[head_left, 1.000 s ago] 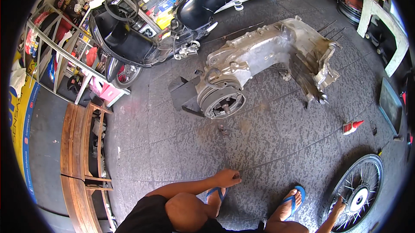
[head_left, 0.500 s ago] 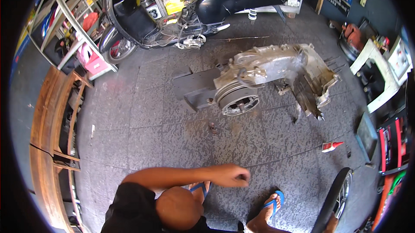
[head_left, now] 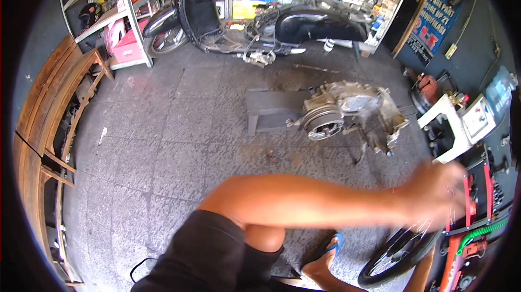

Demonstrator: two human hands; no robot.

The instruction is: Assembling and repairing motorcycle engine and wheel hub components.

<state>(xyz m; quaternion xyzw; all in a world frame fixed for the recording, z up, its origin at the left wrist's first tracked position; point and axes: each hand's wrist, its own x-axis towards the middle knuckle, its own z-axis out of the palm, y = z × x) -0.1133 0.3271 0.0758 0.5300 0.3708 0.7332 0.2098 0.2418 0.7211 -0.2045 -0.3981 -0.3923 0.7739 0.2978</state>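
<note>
My left arm reaches across to the right. My left hand [head_left: 434, 197], smeared by motion, is above a spoked wheel [head_left: 388, 257] with a black tyre, in front of a red tool rack [head_left: 468, 197]. Whether it holds anything does not show. Beside the tyre at the lower right is part of my right forearm [head_left: 423, 271]; the right hand's fingers are hidden. Ahead, a bare metal engine casing [head_left: 355, 97] with a round drum [head_left: 324, 124] rests against a low grey stand [head_left: 277, 110].
A partly stripped black scooter [head_left: 320, 26] stands at the back before a display case. A wooden bench [head_left: 40, 102] runs along the left wall, near a metal shelf [head_left: 130, 18]. At the right are a white stand [head_left: 453, 143] and a green coiled hose [head_left: 480, 232].
My left hand has swung far to the right, from above the floor near my feet to above the wheel. The view has turned rightward, and more of the wheel shows.
</note>
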